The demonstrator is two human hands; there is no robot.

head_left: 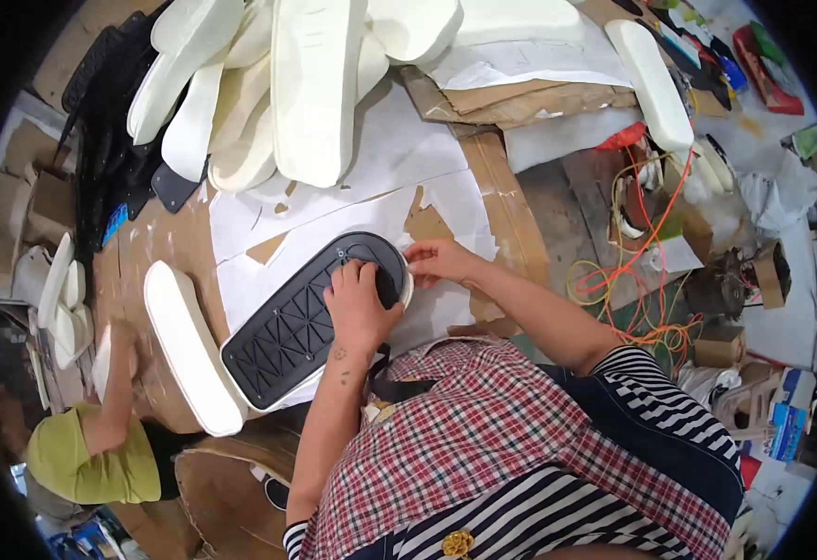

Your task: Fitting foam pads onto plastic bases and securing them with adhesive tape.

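A long black ribbed plastic panel (273, 347) with rounded ends lies at a slant before me, ribbed face up. Along its right end shows the rim of a white cover (408, 291) beneath it. My left hand (360, 303) is on the panel, its fingers curled over the ribs near the far rounded end. My right hand (435, 261) pinches at the white rim by that same end; its fingertips are partly hidden. Left of the panel, close to its lower end, rests a long white pad (192, 347).
White pads (315, 84) are heaped at the table's far side, with black parts (110, 103) to their left. White paper (380, 201) and cardboard cover the table. Orange cables (647, 252) tangle on the right floor. A co-worker in a yellow-green shirt (96, 462) works at lower left.
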